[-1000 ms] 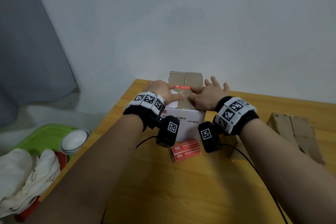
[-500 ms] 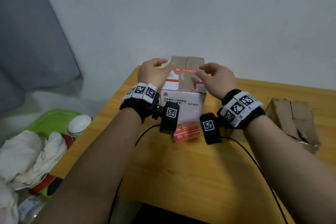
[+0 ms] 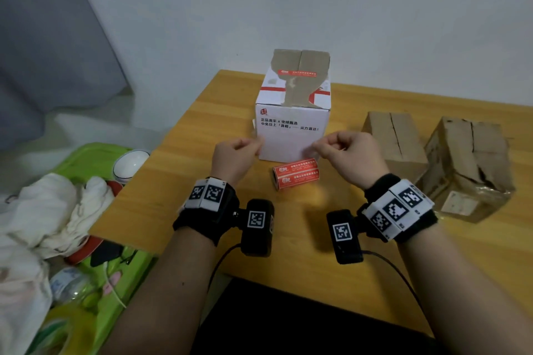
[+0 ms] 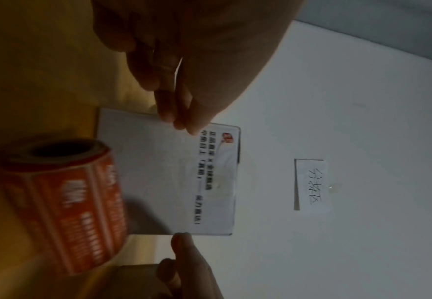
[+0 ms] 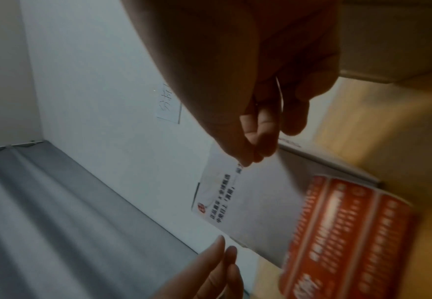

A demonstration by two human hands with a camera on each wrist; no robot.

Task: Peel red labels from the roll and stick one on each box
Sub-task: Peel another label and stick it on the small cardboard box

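Where the table (image 3: 178, 121) meets the wall, the white box (image 3: 291, 138) stands with a red label (image 3: 297, 73) already stuck across the brown flaps on top. Just in front of it, near its lower front edge, the roll (image 3: 296, 173) of red labels lies on its side. To the right, apart from the white box, two brown boxes (image 3: 395, 138) (image 3: 467, 164) sit side by side; no label shows on them from the head view.

Only the head view shows the top of the white box and its label. Both wrist views look at the printed front face and the roll from low down, and they alone show a white note (image 4: 312, 185) with handwriting stuck on the wall above the box. In the left wrist view the roll's hollow core faces the camera.

Both hands hover in front of the box, above the table, one on each side of the roll. On the left hand (image 3: 235, 158) the fingers curl loosely with thumb and fingertips drawn together; nothing shows between them. On the right hand (image 3: 350, 157) the curled fingers have thumb meeting forefinger, and the right wrist view shows a thin pale edge between the fingers (image 5: 261, 129); I cannot tell whether it is a strip of backing or a gap of light. Neither hand touches the box or the roll.

Beside the table on the left lie a green tray (image 3: 86, 158), a white bowl (image 3: 131, 166) and white cloths (image 3: 49, 210).
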